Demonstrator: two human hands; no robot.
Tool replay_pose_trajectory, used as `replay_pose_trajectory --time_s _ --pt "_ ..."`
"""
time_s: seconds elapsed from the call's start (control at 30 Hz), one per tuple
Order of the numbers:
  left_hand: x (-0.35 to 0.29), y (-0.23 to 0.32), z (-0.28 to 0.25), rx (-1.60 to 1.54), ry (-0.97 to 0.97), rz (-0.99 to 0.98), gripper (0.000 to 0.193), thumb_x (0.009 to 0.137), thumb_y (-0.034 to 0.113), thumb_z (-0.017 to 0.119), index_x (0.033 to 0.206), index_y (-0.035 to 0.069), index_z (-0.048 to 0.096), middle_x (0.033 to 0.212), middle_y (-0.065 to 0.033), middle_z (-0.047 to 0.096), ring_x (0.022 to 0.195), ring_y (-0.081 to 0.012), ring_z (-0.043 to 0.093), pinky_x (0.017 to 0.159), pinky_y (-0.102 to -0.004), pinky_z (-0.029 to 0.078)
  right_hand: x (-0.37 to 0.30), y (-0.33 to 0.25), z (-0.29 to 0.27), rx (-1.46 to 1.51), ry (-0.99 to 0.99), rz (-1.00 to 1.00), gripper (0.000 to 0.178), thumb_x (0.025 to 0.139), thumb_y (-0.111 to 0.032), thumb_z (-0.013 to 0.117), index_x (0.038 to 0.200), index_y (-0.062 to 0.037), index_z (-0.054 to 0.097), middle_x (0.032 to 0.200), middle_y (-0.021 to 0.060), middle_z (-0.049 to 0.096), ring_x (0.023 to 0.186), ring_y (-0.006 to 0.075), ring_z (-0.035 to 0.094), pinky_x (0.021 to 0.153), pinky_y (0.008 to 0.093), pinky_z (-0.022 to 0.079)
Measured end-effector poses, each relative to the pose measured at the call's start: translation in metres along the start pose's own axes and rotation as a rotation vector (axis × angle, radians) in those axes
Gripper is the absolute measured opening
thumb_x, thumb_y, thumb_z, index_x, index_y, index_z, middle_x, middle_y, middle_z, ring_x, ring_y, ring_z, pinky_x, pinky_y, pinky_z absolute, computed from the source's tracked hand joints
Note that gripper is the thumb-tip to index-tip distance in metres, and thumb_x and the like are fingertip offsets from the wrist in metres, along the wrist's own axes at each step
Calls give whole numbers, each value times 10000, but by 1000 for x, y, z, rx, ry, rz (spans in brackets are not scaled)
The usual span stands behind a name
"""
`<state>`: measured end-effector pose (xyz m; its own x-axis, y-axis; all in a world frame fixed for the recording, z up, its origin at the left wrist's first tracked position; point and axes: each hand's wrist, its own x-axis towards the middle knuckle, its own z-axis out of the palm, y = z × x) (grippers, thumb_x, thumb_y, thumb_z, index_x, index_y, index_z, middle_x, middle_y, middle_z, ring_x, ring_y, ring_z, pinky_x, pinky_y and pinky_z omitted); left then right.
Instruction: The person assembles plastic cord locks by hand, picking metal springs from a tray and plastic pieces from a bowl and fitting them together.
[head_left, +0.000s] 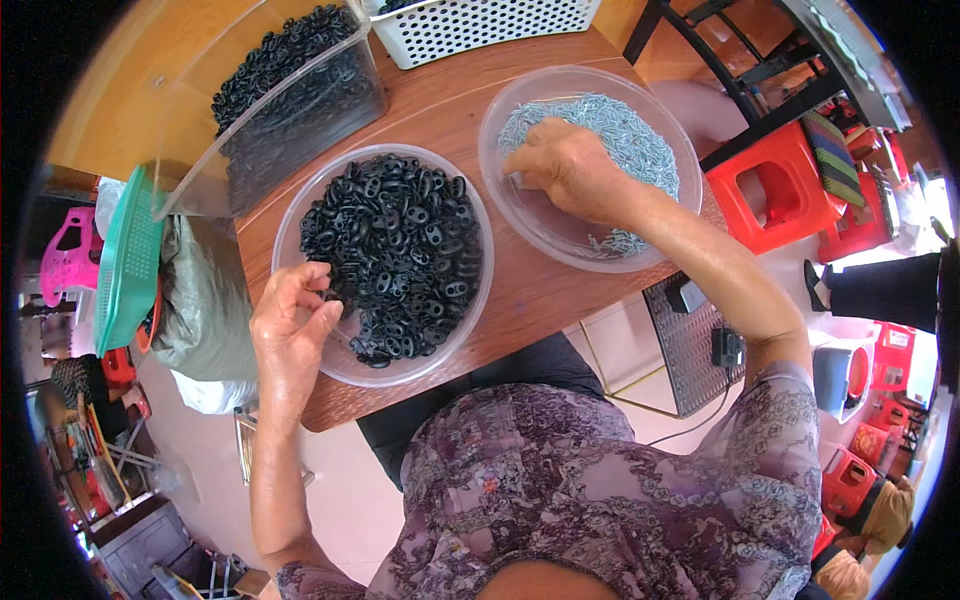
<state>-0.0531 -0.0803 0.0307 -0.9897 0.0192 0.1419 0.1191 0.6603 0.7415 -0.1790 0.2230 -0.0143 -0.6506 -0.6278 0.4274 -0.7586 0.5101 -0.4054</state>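
At the rim of a round clear tub is my left hand, its thumb and fingers pinched on a small black plastic piece. Many loose black plastic pieces, several showing two holes, fill this tub. My right hand reaches into a second clear tub, to the right. Its fingers are closed and point down at the tub's left side; whatever is between them is hidden. Thin silvery metal pieces, like small screws, are heaped in that tub.
Both tubs stand on a brown wooden table. Behind them are a clear bin of black pieces and a white perforated basket. A green basket and grey sack stand left; a red stool stands right.
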Motion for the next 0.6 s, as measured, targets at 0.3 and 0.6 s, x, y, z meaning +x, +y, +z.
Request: replay_pose_trajectory --time_s 0.3,0.6 --pt "-17 -1 0 -132 102 33 177 700 -54 627 871 -10 631 955 -68 561 744 -100 514 669 -206 429 5 -2 7 -233 -90 -196 113 585 3 549 686 -12 502 744 147 517 752 317 501 660 399 433" --pt "-21 18 25 -1007 100 -182 95 786 -11 588 866 -53 559 852 -178 614 600 -178 598 612 -275 495 -1 -30 -11 -61 64 -11 95 684 8 560 755 -10 500 736 142 529 731 328 510 651 405 432"
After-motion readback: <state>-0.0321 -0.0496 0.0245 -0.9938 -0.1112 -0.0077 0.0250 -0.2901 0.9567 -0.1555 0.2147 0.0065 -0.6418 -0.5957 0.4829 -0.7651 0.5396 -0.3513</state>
